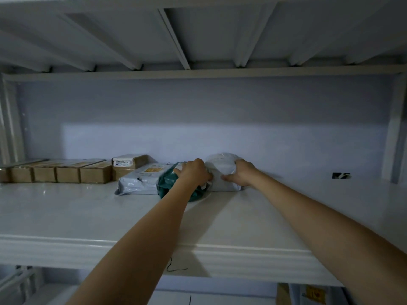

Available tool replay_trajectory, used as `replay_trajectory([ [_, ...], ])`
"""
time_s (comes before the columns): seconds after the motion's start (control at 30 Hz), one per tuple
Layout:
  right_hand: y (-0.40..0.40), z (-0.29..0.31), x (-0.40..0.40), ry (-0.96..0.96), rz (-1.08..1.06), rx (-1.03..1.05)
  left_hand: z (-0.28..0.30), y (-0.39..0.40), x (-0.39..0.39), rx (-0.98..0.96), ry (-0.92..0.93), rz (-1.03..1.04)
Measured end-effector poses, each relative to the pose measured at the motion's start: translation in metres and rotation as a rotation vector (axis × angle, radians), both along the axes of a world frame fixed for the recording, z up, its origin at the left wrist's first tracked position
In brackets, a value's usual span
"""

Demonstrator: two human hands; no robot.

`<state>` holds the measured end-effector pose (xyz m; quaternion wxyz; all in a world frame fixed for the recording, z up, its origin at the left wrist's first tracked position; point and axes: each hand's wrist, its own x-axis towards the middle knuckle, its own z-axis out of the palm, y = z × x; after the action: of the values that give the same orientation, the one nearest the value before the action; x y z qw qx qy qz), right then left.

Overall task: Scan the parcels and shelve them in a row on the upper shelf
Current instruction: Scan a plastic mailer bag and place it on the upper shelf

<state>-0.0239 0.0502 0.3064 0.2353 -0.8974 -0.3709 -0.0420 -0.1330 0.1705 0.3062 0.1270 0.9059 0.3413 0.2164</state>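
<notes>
Two bare forearms reach over the near shelf edge (242,258). Left hand (193,172) and right hand (240,175) both grip the white parcel (222,166), far centre. Left of it: one green bag (167,183), one grey mailer (138,181), six brown boxes (66,173).

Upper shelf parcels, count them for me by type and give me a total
Brown cardboard boxes: 6, the leftmost cut off by the frame edge
Grey poly mailer: 1
Green poly mailer: 1
White poly mailer: 1, gripped by both hands
Total: 9
</notes>
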Motion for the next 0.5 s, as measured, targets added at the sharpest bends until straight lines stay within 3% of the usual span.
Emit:
replay_trajectory([
  [0.27,-0.037,0.019,-0.03,0.118,-0.031,0.096,0.008,-0.017,-0.019,0.011,0.022,-0.091],
  [0.5,-0.103,0.018,-0.074,0.166,-0.084,0.259,0.004,-0.088,-0.048,-0.098,-0.455,-0.281],
])
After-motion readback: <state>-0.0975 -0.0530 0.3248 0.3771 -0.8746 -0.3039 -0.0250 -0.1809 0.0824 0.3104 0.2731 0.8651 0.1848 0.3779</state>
